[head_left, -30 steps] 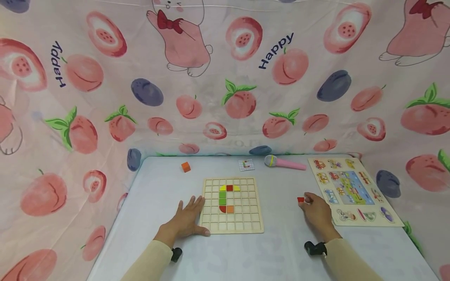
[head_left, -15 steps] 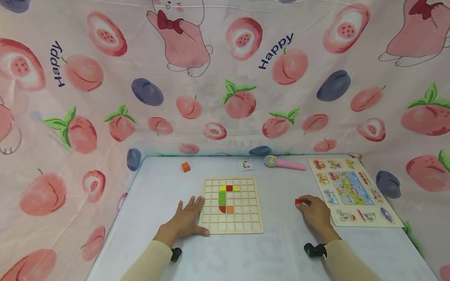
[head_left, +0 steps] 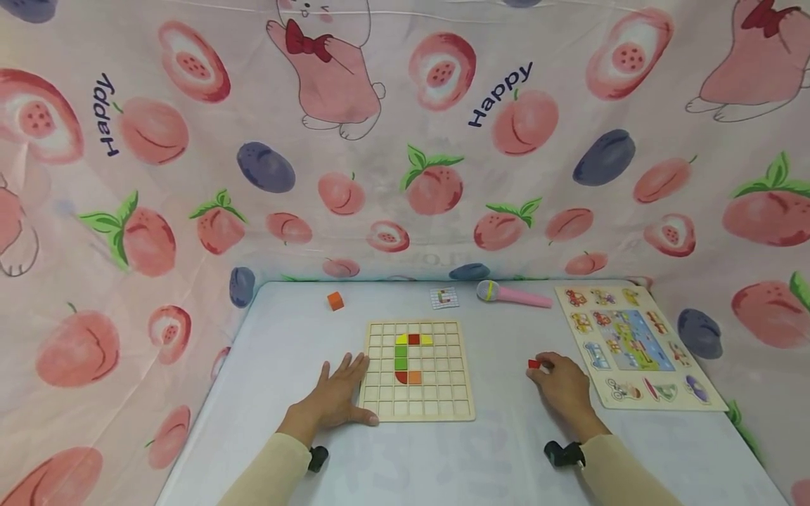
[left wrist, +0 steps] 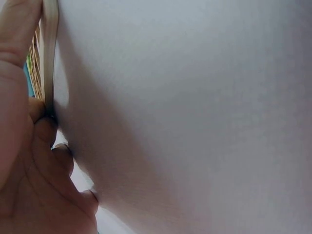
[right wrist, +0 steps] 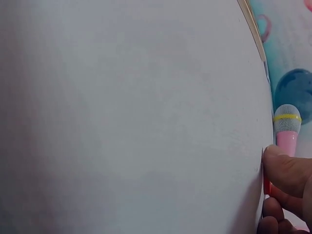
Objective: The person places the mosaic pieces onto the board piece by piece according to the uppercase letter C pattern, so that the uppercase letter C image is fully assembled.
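My right hand (head_left: 563,386) pinches a small red block (head_left: 534,364) between thumb and fingers, right of the wooden grid board. In the right wrist view, a narrow red edge of that block (right wrist: 266,181) shows under the thumb. The left hand (head_left: 332,395) lies spread on the table, fingertips and thumb touching the left edge of the grid board (head_left: 443,411). Yellow, red, green and orange pieces sit in the board's cells in a C-like shape, with a green piece (head_left: 401,357) on its left side. The left wrist view shows the hand (left wrist: 44,180) against the board's side.
An orange cube (head_left: 335,301) stands at the back left. Behind the board lies a small pattern card (head_left: 444,298), with a pink toy microphone (head_left: 515,294) beside it. A picture puzzle board (head_left: 639,344) lies on the right. A fruit-print cloth (head_left: 392,176) hangs behind the table.
My right hand has shifted slightly left with the red block, which has turned a little in the fingers. The left hand and the grid board stay where they were.
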The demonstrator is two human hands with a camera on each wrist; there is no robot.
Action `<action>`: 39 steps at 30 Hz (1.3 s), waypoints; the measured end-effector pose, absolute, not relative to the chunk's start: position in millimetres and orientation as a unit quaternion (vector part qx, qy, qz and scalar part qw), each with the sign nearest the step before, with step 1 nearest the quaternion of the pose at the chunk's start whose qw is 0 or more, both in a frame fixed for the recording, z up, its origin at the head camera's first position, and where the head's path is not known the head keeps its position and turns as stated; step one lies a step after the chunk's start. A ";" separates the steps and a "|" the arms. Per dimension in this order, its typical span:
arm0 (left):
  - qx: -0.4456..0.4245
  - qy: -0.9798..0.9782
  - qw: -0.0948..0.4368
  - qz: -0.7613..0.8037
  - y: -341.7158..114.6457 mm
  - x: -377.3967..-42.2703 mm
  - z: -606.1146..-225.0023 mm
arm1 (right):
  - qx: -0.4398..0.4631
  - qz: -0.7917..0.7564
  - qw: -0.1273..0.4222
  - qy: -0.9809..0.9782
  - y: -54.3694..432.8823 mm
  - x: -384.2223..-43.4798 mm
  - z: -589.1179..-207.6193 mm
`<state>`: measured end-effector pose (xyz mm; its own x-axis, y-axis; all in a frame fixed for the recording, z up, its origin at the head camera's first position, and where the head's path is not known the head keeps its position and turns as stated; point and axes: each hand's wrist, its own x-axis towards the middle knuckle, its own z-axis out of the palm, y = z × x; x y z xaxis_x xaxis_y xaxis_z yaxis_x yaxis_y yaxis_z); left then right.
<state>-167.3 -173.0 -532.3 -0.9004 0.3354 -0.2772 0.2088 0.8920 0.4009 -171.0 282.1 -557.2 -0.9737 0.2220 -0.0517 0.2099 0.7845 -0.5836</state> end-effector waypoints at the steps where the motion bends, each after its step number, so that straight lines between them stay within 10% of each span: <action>1: 0.141 0.957 0.175 0.181 -172.9 -167.5 -532.6 | -0.117 0.308 0.010 -0.944 282.1 -170.8 -556.9; 20: 0.147 0.958 0.173 0.177 -173.1 -168.3 -534.6 | -0.123 0.343 0.048 -0.930 274.9 -168.6 -557.2; 39: 0.142 0.958 0.174 0.178 -172.5 -169.1 -536.5 | -0.085 0.482 0.057 -0.870 162.5 -168.5 -554.5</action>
<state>-169.1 -172.5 -536.5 -0.8987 0.3344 -0.2837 0.2101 0.8962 0.3906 -168.5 162.5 -554.5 -0.9792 0.2020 0.0168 0.0930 0.5212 -0.8483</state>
